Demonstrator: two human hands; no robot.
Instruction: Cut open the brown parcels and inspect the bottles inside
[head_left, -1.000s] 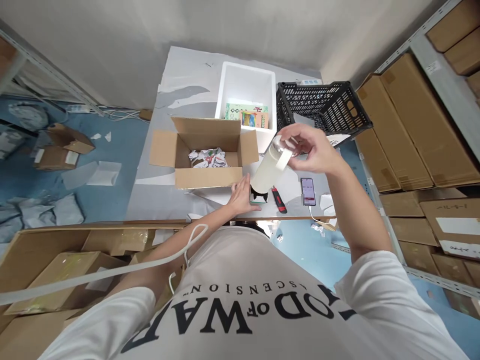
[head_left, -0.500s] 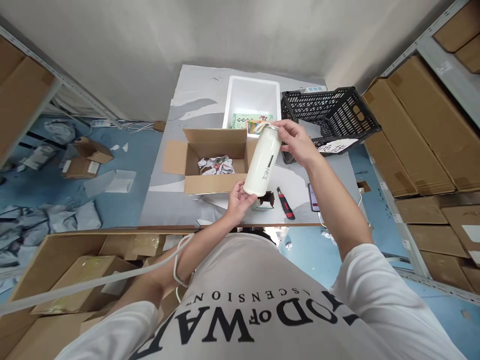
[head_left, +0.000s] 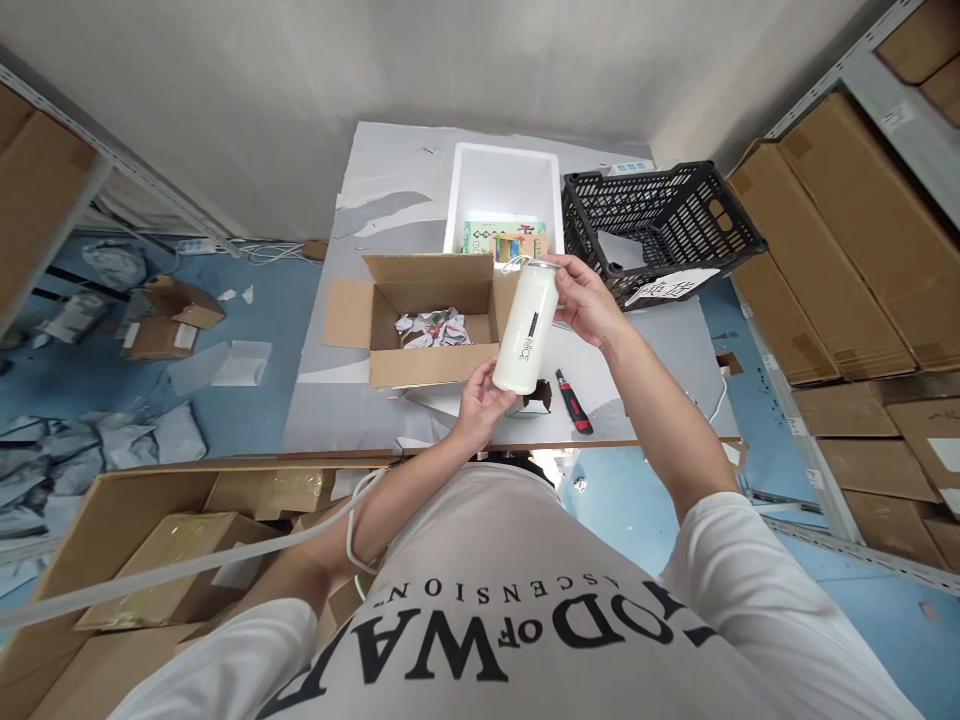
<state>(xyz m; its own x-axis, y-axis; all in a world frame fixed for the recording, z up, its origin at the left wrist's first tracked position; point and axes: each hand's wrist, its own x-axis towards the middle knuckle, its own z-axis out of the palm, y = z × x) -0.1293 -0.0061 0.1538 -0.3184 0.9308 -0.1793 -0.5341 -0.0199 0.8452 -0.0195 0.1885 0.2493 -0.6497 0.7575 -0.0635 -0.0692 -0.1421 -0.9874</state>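
Between my two hands is a white bottle with dark lettering and a metal-rimmed top, tilted and held above the table. My left hand grips its lower end, the thumb near the base. At the top, my right hand has its fingers closed around the rim side, near a pale strap. Left of the bottle stands an open cardboard box with crumpled printed paper inside. A small opened carton lies beneath the bottle, partly hidden by it. Beside that rests a red and black utility knife.
A white foam box holding colourful printed packs stands at the table's back. To its right is a black plastic crate with a paper label. Stacked cartons line the right shelf. A large carton of boxes stands at front left.
The bottle has turned slightly about its length, so its lettering faces me more, and its top has dropped a little. My right hand has shifted down with it.
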